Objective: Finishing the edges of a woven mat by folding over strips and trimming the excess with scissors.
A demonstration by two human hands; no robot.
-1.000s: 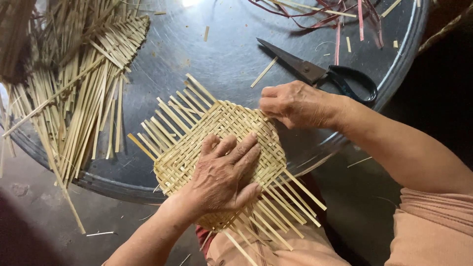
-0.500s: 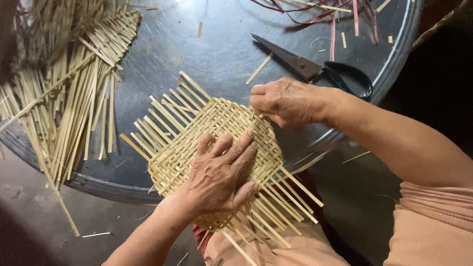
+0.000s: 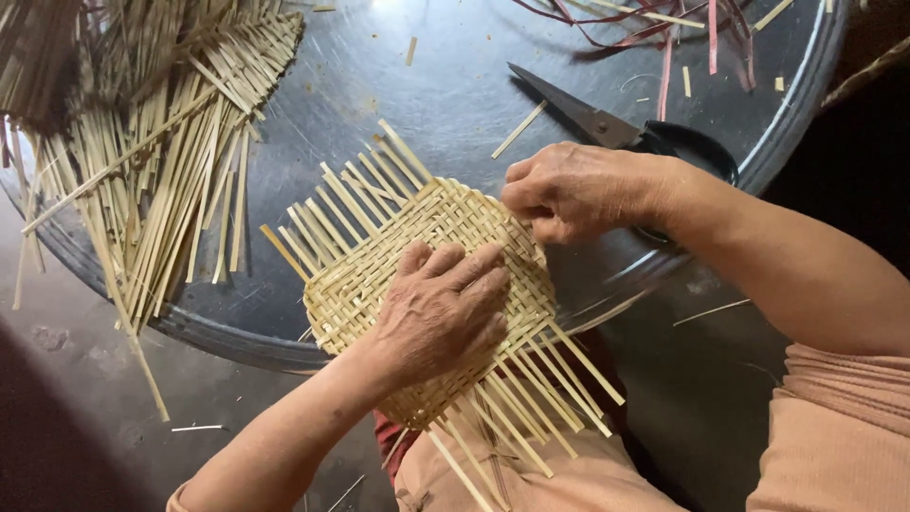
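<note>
A half-woven mat of pale bamboo strips point(image 3: 398, 256) lies on the near edge of a round dark metal tray point(image 3: 455, 85), its loose strip ends sticking out at the far left and near right. My left hand point(image 3: 441, 313) presses flat on the middle of the mat, fingers spread. At the mat's far right corner my right hand point(image 3: 569, 190) has its fingers curled and pinching a strip end at the weave's edge.
A big heap of loose bamboo strips point(image 3: 161, 161) covers the tray's left side. Black-handled scissors point(image 3: 616, 128) lie behind my right hand. Red and pale strips point(image 3: 664, 28) sit at the far right. Short offcuts point(image 3: 517, 131) are scattered about. Bare floor shows at lower left.
The view has shifted slightly. My right hand has slid a little down along the mat's right edge; my left hand stays pressed on the weave.
</note>
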